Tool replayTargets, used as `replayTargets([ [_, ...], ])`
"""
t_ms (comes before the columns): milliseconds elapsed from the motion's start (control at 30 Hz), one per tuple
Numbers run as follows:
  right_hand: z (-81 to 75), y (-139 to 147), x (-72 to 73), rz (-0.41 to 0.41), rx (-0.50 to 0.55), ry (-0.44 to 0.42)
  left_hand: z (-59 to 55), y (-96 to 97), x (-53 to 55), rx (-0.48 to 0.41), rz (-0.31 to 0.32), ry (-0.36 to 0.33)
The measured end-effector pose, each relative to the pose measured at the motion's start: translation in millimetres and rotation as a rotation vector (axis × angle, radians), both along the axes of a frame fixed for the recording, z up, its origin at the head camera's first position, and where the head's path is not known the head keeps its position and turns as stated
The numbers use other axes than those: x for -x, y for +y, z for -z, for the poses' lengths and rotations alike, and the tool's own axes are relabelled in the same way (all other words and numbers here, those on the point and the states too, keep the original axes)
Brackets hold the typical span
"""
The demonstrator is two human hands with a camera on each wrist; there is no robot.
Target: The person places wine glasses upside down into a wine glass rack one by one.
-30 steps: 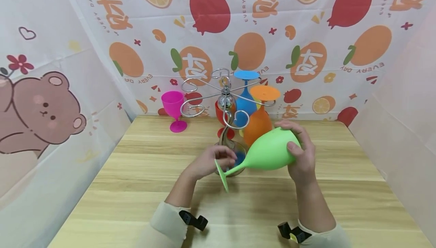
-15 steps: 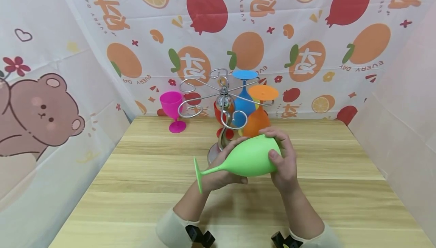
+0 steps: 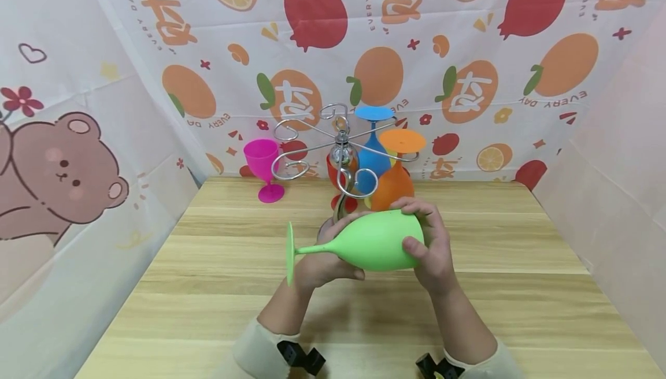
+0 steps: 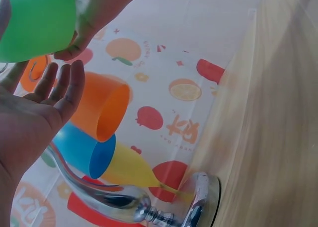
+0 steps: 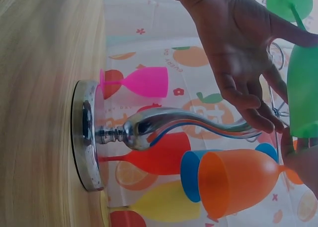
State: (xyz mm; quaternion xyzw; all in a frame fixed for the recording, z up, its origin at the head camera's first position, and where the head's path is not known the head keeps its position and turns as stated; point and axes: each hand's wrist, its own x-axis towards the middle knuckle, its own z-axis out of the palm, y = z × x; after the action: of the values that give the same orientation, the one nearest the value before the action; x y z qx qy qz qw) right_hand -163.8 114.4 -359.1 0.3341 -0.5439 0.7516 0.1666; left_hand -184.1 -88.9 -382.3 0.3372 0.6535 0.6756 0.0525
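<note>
A green plastic goblet [image 3: 377, 241] lies sideways in the air over the table, its foot to the left and its rim to the right. My right hand [image 3: 434, 255] grips it at the rim end, thumb on the near side and fingers on the far side. Under the bowl is my left hand [image 3: 316, 270], palm up; its loosely extended fingers [image 4: 74, 90] show in the left wrist view. Right behind the hands stands a chrome goblet rack [image 3: 342, 156] with curled wire arms. An orange goblet [image 3: 393, 187] and a blue goblet [image 3: 372, 151] hang upside down from it.
A magenta goblet [image 3: 262, 159] stands upright at the back left of the wooden table [image 3: 218, 286]. Behind the rack are a red goblet [image 5: 164, 155] and a yellow goblet [image 5: 169, 202], both upright. Fruit-printed cloth [image 3: 317, 15] hangs along the back.
The green goblet and my right hand have moved left and the goblet has turned more level. My left hand has gone from beside the stem to palm up under the bowl.
</note>
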Motion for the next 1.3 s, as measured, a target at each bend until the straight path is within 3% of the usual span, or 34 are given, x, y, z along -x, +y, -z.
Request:
replayTargets([
  [200, 2.4, 3, 3.1, -0.06, -0.098, 0.041, 2.8, -3.9, 7.4, -0.182, 0.233, -0.03],
  [300, 3.5, 4, 4.9, -0.109, -0.174, 0.083, 3.3, -5.1, 8.8, -0.208, 0.28, -0.051],
  [467, 4.8, 5, 7.1, -0.205, -0.278, 0.099, 2.7, -7.7, 7.2, -0.186, 0.228, -0.07],
  [633, 5.5, 6, 4.0, -0.243, -0.355, 0.045, -0.3, -7.1, 4.1, -0.169, 0.176, -0.08],
  [700, 5.6, 6, 2.4, -0.244, -0.37, 0.023, -3.4, -6.1, 2.7, -0.121, 0.122, -0.088],
  [867, 5.4, 8, 2.6, -0.207, -0.37, 0.008, -11.1, -3.5, -0.4, -0.001, -0.036, -0.043],
  [1067, 6.1, 8, 4.0, -0.122, -0.33, 0.006, -17.1, -1.8, -2.7, 0.014, -0.169, -0.006],
  [1300, 5.4, 7, 5.7, -0.057, -0.264, -0.041, -22.6, -2.5, -6.5, -0.046, -0.177, -0.01],
])
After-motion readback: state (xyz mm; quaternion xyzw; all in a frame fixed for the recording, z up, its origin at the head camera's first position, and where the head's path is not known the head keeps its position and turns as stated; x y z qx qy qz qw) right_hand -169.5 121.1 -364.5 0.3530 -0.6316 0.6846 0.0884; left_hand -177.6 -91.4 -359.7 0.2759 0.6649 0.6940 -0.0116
